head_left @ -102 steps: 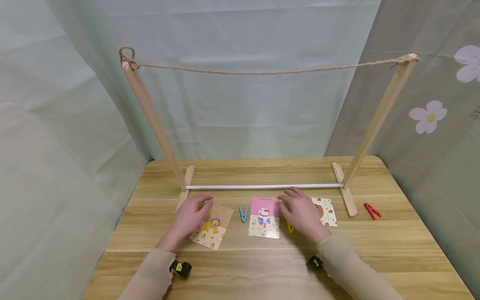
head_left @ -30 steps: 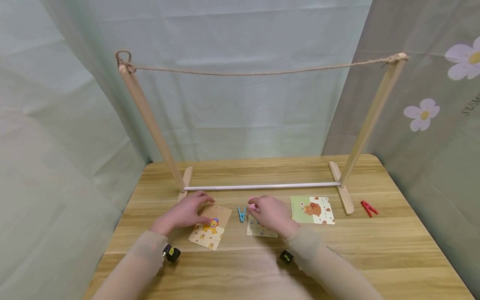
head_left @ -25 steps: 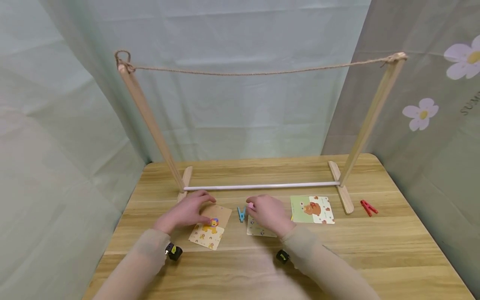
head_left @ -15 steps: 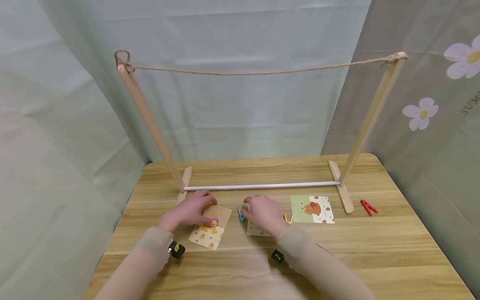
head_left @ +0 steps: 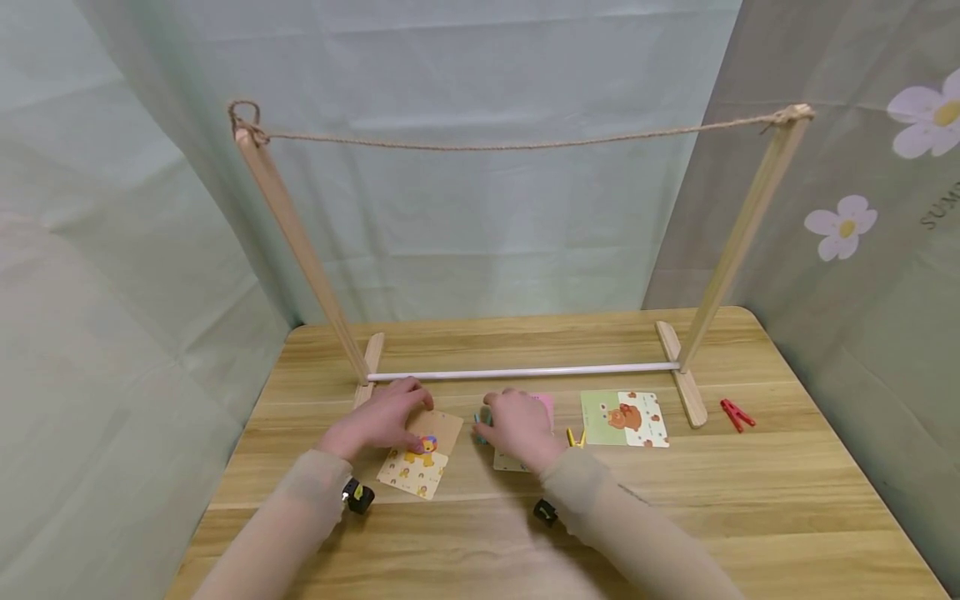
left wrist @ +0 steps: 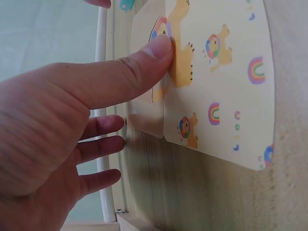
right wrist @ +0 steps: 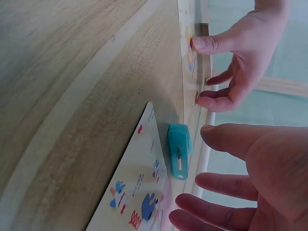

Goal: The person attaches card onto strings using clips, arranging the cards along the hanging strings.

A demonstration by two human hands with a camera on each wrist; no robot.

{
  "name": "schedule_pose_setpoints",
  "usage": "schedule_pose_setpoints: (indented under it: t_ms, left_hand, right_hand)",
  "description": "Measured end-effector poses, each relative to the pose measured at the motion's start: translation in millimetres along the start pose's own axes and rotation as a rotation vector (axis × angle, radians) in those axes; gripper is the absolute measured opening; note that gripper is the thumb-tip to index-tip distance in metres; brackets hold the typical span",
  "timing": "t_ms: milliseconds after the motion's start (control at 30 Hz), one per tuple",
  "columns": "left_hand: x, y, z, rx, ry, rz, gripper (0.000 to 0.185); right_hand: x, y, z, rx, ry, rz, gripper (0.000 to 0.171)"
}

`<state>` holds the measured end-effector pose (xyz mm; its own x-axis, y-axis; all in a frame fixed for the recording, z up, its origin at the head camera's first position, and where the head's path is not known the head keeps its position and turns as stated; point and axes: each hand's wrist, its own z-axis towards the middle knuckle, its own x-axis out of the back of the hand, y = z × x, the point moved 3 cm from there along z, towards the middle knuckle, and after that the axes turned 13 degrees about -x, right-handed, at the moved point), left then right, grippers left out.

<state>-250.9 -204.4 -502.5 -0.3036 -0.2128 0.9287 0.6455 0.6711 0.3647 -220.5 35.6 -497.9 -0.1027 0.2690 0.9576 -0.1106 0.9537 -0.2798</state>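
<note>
A: Resting on the lion card (head_left: pixel 418 457), the left hand (head_left: pixel 378 423) has its thumb pressed flat on the printed lion, as the left wrist view (left wrist: pixel 207 82) confirms. The other fingers lie straight and relaxed, off the card's far edge, towards the white rod (head_left: pixel 525 372). Nothing is gripped.

B: And the right hand (head_left: pixel 516 427)?

A: It hovers over the blue clothespin (right wrist: pixel 179 150), fingers loosely extended, thumb (right wrist: pixel 226 139) and fingers apart, one on either side of the pin. The right wrist view shows a gap between them and the pin; nothing is pinched. In the head view the hand covers most of the pin.

B: Position of the pin?

A: Flat on the wooden table (head_left: pixel 750 500), just beside the left edge of the pink card (head_left: pixel 542 407), between that card and the lion card.

B: Other items?

A: A yellow clothespin (head_left: pixel 575 437) lies between the pink card and the bear card (head_left: pixel 625 419). A red clothespin (head_left: pixel 737 414) lies to the right of the wooden frame's foot (head_left: pixel 684 386), well apart from the hands. A twine line (head_left: pixel 517 146) spans the two posts of the frame, with nothing clipped to it.

B: Any containers?

A: None to report. All cards and pins lie directly on the tabletop.
</note>
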Motion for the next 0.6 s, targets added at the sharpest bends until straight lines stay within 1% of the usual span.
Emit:
schedule_pose_setpoints:
  t_ms: [167, 367, 600]
  left_hand:
    - [-0.8, -1.3, 2.0, 0.006, -0.005, 0.014, 0.062]
    - [-0.9, -2.2, 4.5, -0.001, 0.0, 0.024, 0.065]
    - [-1.8, -3.0, 5.4, -0.003, 0.012, 0.023, 0.063]
  right_hand:
    - [-3.8, -3.3, 1.7, -0.017, 0.013, -0.002, 0.043]
    - [-5.8, -3.7, 1.0, -0.035, 0.011, -0.012, 0.039]
    - [-10.2, -6.5, 2.0, -0.002, 0.036, -0.043, 0.039]
